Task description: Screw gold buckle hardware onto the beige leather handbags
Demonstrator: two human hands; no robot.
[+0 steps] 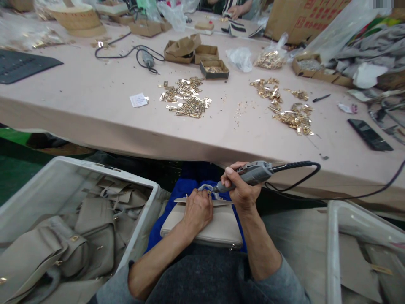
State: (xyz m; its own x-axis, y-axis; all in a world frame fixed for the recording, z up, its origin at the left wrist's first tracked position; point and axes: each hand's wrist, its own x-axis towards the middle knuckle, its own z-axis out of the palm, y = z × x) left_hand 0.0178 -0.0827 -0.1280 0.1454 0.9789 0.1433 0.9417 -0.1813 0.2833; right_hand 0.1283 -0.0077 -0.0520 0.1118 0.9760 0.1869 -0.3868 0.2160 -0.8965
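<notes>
A beige handbag (pixel 218 230) lies across my lap on a blue cloth (pixel 186 188). My left hand (pixel 198 211) rests on top of the bag, fingers curled and pinching a small gold fitting at the bag's upper edge. My right hand (pixel 242 188) is wrapped round a grey electric screwdriver (pixel 253 174), whose tip points left at that fitting. The tool's black cord (pixel 303 166) loops off to the right.
A white bin (pixel 141 219) with several beige bags stands at my left, another bin (pixel 332 236) at my right. The pink table (pixel 95 109) ahead carries piles of gold hardware (pixel 186 99), small cardboard boxes (pixel 213 67), a second corded tool (pixel 147 59) and plastic bags. Another person's hand (pixel 236 10) is at the far edge.
</notes>
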